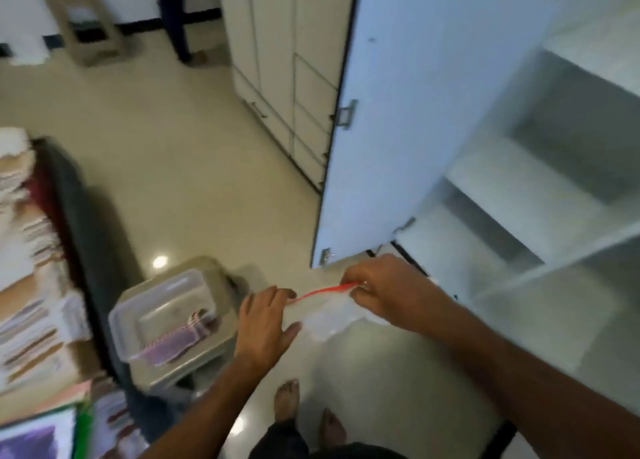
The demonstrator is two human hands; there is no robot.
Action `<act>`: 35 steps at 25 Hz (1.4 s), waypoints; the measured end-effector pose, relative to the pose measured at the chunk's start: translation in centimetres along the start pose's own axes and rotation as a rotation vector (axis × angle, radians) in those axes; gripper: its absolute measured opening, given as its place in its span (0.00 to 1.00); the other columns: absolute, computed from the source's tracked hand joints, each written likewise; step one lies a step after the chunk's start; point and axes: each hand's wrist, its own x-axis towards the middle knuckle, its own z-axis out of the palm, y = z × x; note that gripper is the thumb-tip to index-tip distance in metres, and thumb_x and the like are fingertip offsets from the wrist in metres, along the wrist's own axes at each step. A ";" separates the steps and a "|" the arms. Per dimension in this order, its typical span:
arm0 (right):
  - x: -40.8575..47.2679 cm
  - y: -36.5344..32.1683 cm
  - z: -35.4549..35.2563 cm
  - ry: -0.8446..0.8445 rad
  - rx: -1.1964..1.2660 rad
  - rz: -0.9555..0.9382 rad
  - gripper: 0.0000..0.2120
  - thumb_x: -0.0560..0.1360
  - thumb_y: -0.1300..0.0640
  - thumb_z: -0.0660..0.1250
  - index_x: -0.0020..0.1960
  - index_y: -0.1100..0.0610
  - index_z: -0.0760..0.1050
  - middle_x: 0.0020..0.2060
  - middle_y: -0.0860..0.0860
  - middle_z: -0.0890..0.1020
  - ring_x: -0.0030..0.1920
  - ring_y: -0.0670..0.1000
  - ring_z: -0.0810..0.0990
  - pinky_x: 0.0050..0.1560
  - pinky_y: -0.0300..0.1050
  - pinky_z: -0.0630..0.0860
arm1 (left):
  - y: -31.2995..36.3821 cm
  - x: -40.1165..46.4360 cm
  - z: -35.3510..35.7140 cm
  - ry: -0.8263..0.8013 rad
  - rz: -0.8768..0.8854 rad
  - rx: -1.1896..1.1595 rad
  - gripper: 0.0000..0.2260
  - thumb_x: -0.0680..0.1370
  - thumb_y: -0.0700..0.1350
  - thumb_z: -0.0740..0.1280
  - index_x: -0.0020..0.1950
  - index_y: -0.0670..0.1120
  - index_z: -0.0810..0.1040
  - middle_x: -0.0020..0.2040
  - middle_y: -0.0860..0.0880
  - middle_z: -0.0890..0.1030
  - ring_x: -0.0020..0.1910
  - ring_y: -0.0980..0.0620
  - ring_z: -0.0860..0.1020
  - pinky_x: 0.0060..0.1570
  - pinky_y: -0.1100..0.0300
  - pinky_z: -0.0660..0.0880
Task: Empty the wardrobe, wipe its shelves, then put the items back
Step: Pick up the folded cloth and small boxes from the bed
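Note:
A clear plastic zip bag (330,320) with a red seal strip (322,291) hangs between my hands above the floor. My right hand (384,290) pinches the right end of the red strip. My left hand (268,320) holds the left end, thumb spread below the bag. The wardrobe (554,188) stands at the right, its white door (433,112) swung open and its pale shelves bare. The frame is blurred.
A clear lidded box (166,316) with striped cloth inside sits on a beige stool at lower left. Stacks of papers and files (31,285) fill the left edge on a dark surface. More closed cabinets (284,60) stand behind. My bare feet (304,410) are on the tiled floor.

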 end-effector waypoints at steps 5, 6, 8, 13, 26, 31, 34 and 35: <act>-6.8 6.9 -2.3 0.109 0.227 0.324 0.09 0.76 0.56 0.67 0.55 0.49 0.83 0.46 0.43 0.85 0.46 0.43 0.81 0.47 0.35 0.75 | 4.9 6.8 2.5 -0.323 0.364 -0.222 0.42 0.65 0.70 0.72 0.73 0.49 0.70 0.67 0.60 0.71 0.65 0.63 0.69 0.65 0.63 0.65; -8.0 7.7 -2.4 0.159 0.263 0.379 0.09 0.77 0.57 0.68 0.55 0.50 0.83 0.47 0.43 0.85 0.47 0.43 0.81 0.48 0.36 0.75 | 6.6 7.5 3.4 -0.370 0.424 -0.222 0.45 0.64 0.71 0.73 0.74 0.50 0.68 0.67 0.60 0.70 0.64 0.64 0.68 0.64 0.64 0.65; -9.9 9.1 -2.5 0.229 0.341 0.489 0.09 0.77 0.57 0.69 0.55 0.50 0.83 0.47 0.43 0.85 0.48 0.41 0.81 0.50 0.36 0.75 | 9.0 8.5 5.4 -0.345 0.466 -0.205 0.39 0.64 0.67 0.74 0.71 0.53 0.70 0.64 0.57 0.75 0.60 0.62 0.72 0.58 0.63 0.70; -14.3 17.2 -1.1 0.368 0.479 0.700 0.08 0.77 0.57 0.69 0.52 0.44 0.80 0.45 0.37 0.82 0.49 0.37 0.79 0.47 0.26 0.71 | 13.0 14.6 8.6 -0.206 0.542 -0.173 0.08 0.74 0.51 0.62 0.51 0.54 0.76 0.42 0.53 0.82 0.39 0.48 0.81 0.36 0.59 0.75; -8.7 40.2 14.3 0.245 0.511 1.039 0.09 0.82 0.51 0.63 0.55 0.52 0.80 0.48 0.49 0.82 0.48 0.49 0.79 0.46 0.43 0.72 | 24.4 35.4 18.6 -0.570 0.654 0.498 0.09 0.83 0.54 0.61 0.62 0.58 0.76 0.52 0.52 0.84 0.52 0.48 0.82 0.49 0.57 0.76; -3.8 47.4 19.7 0.189 0.336 1.187 0.07 0.83 0.50 0.60 0.58 0.47 0.74 0.46 0.51 0.82 0.47 0.55 0.83 0.44 0.46 0.76 | 24.5 42.1 31.5 -0.703 0.613 0.556 0.08 0.82 0.45 0.63 0.58 0.53 0.79 0.58 0.49 0.81 0.58 0.44 0.80 0.50 0.59 0.72; -1.3 52.8 20.6 0.182 0.173 1.212 0.08 0.84 0.53 0.56 0.58 0.51 0.73 0.45 0.53 0.82 0.46 0.56 0.83 0.41 0.44 0.74 | 25.8 47.2 37.9 -0.641 0.590 0.428 0.11 0.80 0.40 0.63 0.58 0.50 0.81 0.59 0.47 0.82 0.59 0.43 0.79 0.54 0.55 0.76; -0.3 55.0 20.5 0.223 0.150 1.222 0.08 0.84 0.54 0.57 0.59 0.52 0.72 0.45 0.53 0.82 0.46 0.57 0.83 0.42 0.45 0.75 | 26.7 49.0 39.6 -0.614 0.577 0.387 0.11 0.80 0.39 0.63 0.59 0.49 0.82 0.58 0.45 0.82 0.58 0.42 0.80 0.56 0.52 0.77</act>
